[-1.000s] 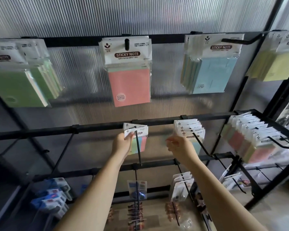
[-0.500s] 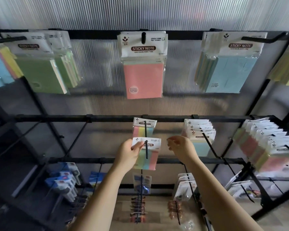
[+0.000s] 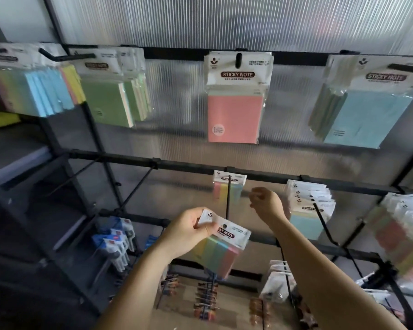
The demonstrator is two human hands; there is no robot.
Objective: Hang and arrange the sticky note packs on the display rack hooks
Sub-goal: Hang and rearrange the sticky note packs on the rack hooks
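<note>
Head view: left hand [image 3: 188,231] pinches the top-left corner of a multicolour sticky note pack [image 3: 221,248], thumb on the white header card, fingers behind it. Pack is tilted, header up-left, strips down-right; it is off the hook [image 3: 228,198], its punched hole below and left of the hook tip. Header reads "…CKY NOTE" on a dark oval label w/ small print beside it, too small to read; a small leaf-like logo sits near the thumb. Strips run yellow, green, blue, pink.

Right hand [image 3: 266,206] is up beside the hook, fingers loosely curled, holding nothing; it touches no pack.

On the same hook, back at the middle rail [image 3: 177,165], hangs one more multicolour pack [image 3: 229,189], header "STICKY NOTE", pink/yellow/blue strips. Just right, a stack of blue packs [image 3: 308,210] on the next hook, front label partly legible "STICKY N…".

Top rail: pink pack [image 3: 236,98] w/ clear "STICKY NOTE" label, logo at top-left, round white sticker at lower left, small print unreadable. Right of it blue packs [image 3: 365,108], label "STICKY NOTE". Left of it green packs [image 3: 110,96], label blurred. Far left, mixed blue/yellow packs [image 3: 34,89], blurred.

Far right, more pink/yellow packs [image 3: 405,234], blurred. Lower left, blue-carded items [image 3: 115,244], text unreadable.
</note>
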